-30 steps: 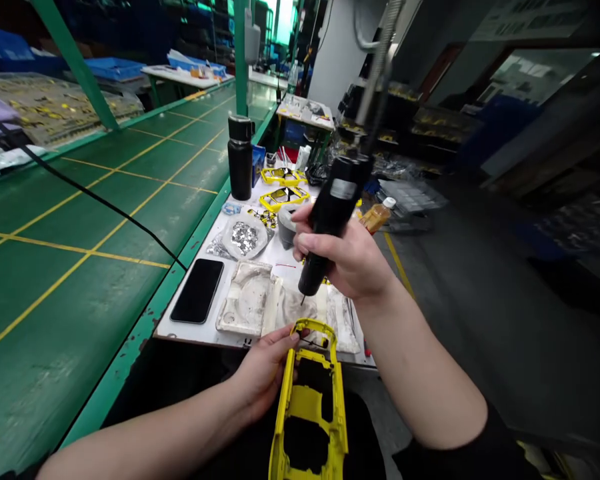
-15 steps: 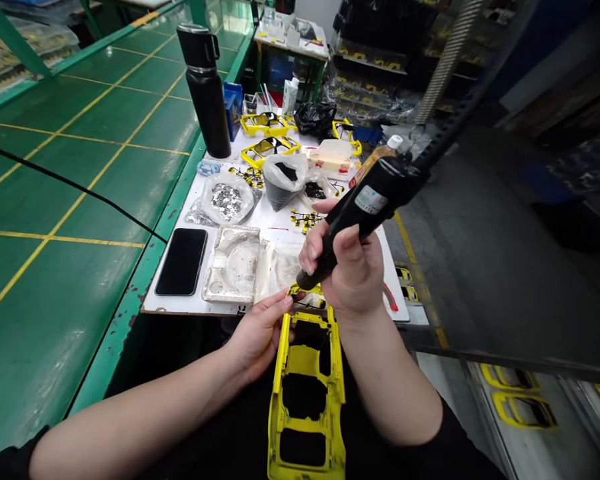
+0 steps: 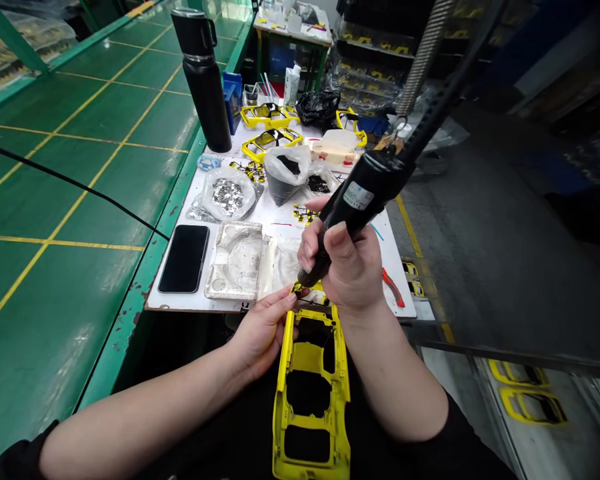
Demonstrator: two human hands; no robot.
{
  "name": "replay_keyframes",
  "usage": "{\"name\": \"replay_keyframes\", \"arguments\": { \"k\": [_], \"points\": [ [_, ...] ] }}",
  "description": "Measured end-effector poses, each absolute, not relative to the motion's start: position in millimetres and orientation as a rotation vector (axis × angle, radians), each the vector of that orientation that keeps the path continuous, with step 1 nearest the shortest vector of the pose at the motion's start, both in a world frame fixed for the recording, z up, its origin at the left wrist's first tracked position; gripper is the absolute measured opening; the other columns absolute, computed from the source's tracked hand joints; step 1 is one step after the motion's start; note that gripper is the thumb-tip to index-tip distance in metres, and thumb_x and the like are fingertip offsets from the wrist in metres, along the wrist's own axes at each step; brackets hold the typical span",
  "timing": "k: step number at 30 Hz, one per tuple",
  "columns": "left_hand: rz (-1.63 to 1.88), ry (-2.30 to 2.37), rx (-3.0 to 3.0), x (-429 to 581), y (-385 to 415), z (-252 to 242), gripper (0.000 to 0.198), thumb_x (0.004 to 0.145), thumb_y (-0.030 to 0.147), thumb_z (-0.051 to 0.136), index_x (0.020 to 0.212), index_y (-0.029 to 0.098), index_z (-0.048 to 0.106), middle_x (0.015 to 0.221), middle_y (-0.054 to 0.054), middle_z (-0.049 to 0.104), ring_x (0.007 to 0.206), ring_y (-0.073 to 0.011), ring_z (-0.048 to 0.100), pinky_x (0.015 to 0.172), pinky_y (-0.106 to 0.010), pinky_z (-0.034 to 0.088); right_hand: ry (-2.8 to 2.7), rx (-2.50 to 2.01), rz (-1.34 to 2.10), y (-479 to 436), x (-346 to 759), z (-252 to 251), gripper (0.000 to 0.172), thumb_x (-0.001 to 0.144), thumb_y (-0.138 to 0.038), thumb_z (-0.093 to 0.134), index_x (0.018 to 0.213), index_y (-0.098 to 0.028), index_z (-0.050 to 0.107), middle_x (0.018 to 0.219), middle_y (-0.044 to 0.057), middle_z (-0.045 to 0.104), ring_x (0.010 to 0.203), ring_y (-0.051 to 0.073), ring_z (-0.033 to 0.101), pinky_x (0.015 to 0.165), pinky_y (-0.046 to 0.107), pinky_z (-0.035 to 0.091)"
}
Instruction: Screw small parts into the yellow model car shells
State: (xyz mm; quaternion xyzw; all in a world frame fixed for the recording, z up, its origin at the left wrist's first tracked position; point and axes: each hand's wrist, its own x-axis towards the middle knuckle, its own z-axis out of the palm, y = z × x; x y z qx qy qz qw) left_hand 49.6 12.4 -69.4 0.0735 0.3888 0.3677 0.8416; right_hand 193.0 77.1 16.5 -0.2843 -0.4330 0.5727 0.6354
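Observation:
My right hand [image 3: 353,263] is wrapped around a black electric screwdriver [image 3: 357,197], tilted with its nose down and to the left. Its tip points at a small yellow-and-black part [image 3: 297,289], pinched between the thumb and forefinger of my left hand [image 3: 263,327]. The bit and its exact contact are hidden. Just below, a yellow plastic toy-car body shell [image 3: 307,421] with large openings rests against my lap. Other fingers of my left hand pass behind the shell's upper left edge. More yellow-and-black pieces [image 3: 320,297] show beneath the screwdriver.
A coil spring [image 3: 425,57] and cable run up from the screwdriver. On the white table [image 3: 177,301] are a phone [image 3: 184,259], a plaster-like mould [image 3: 235,260], bags of small parts [image 3: 227,197], a black bottle [image 3: 205,93], yellow shells [image 3: 270,143] and red-handled pliers [image 3: 393,288].
The screwdriver's upper end has shifted slightly left and stands a little steeper. The whole view has moved slightly. Both hands keep their holds.

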Motion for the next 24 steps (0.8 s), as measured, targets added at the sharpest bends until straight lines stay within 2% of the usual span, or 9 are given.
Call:
{"name": "replay_keyframes", "arguments": {
  "k": [7,10,14,19,24],
  "points": [
    [0.759,0.8,0.18,49.3,11.8,-68.4,0.047,0.088,0.03,0.096,0.13,0.014,0.083,0.114,-0.012,0.083,0.069,-0.0104,0.065,0.059,-0.021,0.048,-0.99,-0.716,1.326,78.5,192.2,14.6,0.052,0.086,-0.063,0.096,0.119,-0.029,0.076,0.074,-0.005,0.061,0.057,0.013,0.055,0.054,0.028,0.043],
    [0.749,0.802,0.167,48.8,11.7,-69.0,0.046,0.088,0.03,0.096,0.129,0.013,0.083,0.111,-0.011,0.084,0.07,-0.011,0.066,0.06,-0.021,0.049,-0.997,-0.692,1.36,81.1,192.9,11.5,0.048,0.088,-0.059,0.097,0.117,-0.028,0.074,0.073,-0.006,0.061,0.057,0.012,0.054,0.054,0.027,0.043],
    [0.758,0.798,0.143,48.2,11.6,-71.0,0.041,0.088,0.027,0.096,0.125,0.013,0.085,0.107,-0.009,0.084,0.065,-0.0084,0.062,0.056,-0.02,0.044,-1.035,-0.714,1.373,82.0,193.8,7.9,0.044,0.088,-0.055,0.097,0.109,-0.028,0.07,0.069,-0.007,0.059,0.052,0.012,0.05,0.048,0.026,0.042],
    [0.769,0.775,0.131,49.0,11.1,-72.3,0.038,0.088,0.025,0.096,0.121,0.012,0.085,0.098,-0.008,0.083,0.065,-0.0102,0.065,0.057,-0.021,0.047,-1.044,-0.721,1.38,78.2,194.4,6.0,0.036,0.092,-0.048,0.095,0.11,-0.029,0.07,0.067,-0.008,0.059,0.049,0.011,0.048,0.046,0.026,0.041],
    [0.77,0.776,0.13,49.9,10.4,-71.8,0.04,0.088,0.024,0.096,0.124,0.011,0.084,0.098,-0.008,0.083,0.064,-0.0096,0.066,0.058,-0.02,0.049,-1.053,-0.704,1.424,76.9,194.4,5.2,0.033,0.093,-0.044,0.094,0.109,-0.029,0.07,0.066,-0.008,0.059,0.048,0.011,0.049,0.045,0.025,0.039]
  ]
}}
